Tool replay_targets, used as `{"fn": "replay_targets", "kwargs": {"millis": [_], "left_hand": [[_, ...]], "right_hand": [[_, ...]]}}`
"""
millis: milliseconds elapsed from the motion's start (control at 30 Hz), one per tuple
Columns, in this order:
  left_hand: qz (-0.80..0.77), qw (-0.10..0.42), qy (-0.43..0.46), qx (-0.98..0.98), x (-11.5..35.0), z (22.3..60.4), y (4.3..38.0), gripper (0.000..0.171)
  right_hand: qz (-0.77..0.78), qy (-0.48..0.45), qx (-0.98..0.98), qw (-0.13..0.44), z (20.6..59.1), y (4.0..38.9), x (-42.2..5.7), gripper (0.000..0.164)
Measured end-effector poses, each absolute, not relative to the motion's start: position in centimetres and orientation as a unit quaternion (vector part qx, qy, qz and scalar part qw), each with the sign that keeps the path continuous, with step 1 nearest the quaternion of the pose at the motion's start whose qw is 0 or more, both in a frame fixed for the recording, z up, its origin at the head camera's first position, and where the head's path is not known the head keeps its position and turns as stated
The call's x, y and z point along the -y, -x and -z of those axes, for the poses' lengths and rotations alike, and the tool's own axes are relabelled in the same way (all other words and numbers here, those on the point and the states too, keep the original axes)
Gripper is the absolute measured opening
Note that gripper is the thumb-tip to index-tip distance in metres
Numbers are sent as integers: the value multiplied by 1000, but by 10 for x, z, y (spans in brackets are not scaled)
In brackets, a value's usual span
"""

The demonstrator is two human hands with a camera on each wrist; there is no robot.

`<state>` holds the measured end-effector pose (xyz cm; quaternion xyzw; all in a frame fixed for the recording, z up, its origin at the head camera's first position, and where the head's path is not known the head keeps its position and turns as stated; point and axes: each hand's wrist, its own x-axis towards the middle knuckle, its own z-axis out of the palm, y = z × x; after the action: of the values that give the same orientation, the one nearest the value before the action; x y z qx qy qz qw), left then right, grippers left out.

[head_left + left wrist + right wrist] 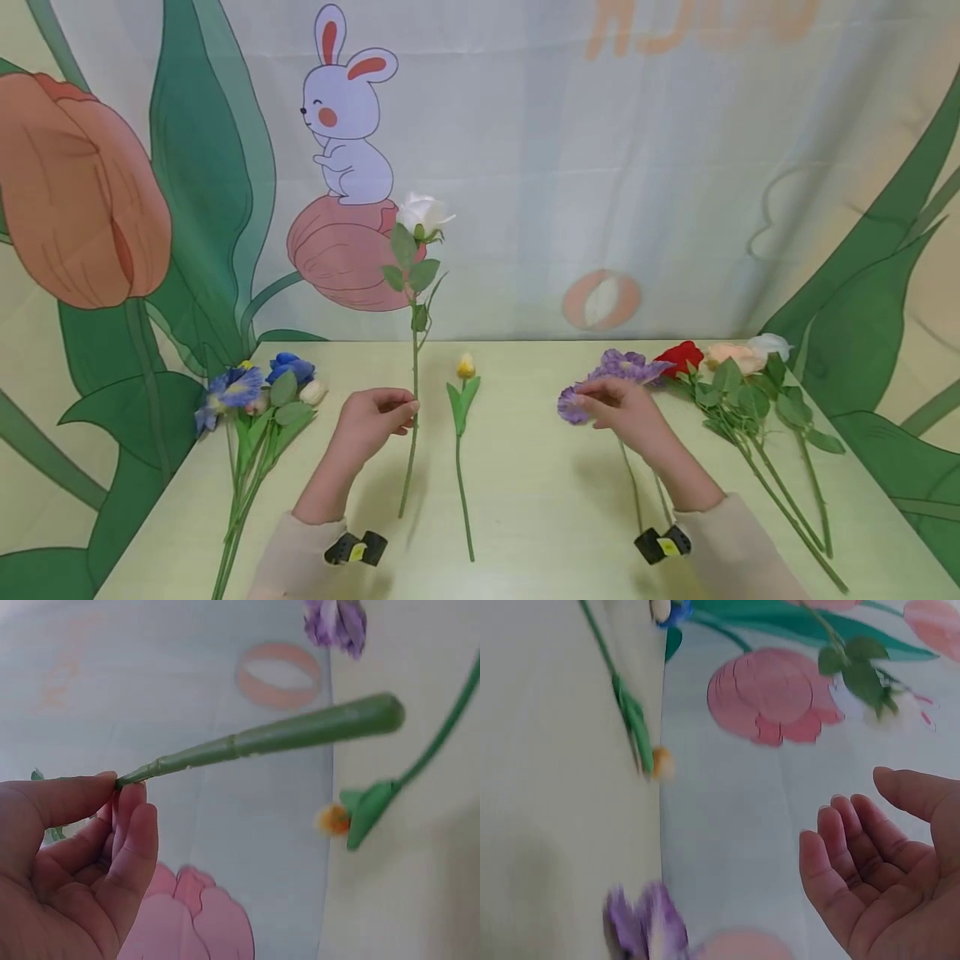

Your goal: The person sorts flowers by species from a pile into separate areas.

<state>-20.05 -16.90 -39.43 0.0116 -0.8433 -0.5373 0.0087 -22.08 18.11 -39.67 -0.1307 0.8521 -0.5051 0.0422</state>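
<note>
My left hand (378, 421) pinches the green stem of a white rose (423, 215) between thumb and fingertips. The rose stands upright, bloom high, its stem (300, 735) running past the fingers in the left wrist view. Just right of it on the table lies a yellow tulip (466, 367) with green leaves. My right hand (618, 408) hovers over purple flowers (626, 365), overlapping them in the head view. Nothing is between its loosely bent fingers (832, 847), and the thumb stands apart from them.
At the left of the table (540, 500) lies a bunch with blue flowers (291, 369) and pale buds. To the right are a red rose (681, 357), a peach rose (735, 358) and a whitish rose (768, 345). A printed cloth (510, 167) hangs behind the table.
</note>
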Motion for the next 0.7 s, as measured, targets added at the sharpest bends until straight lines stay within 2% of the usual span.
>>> {"fn": "replay_targets", "kwargs": {"millis": [233, 367, 700], "left_hand": [[573, 13, 20, 819, 127, 399, 196, 14], [586, 6, 32, 810, 112, 400, 194, 14], [596, 7, 56, 801, 93, 403, 192, 17]], "right_hand": [[558, 148, -813, 70, 406, 216, -121, 34], [581, 148, -797, 73, 408, 214, -96, 35], [619, 126, -773, 58, 408, 211, -74, 34]]}}
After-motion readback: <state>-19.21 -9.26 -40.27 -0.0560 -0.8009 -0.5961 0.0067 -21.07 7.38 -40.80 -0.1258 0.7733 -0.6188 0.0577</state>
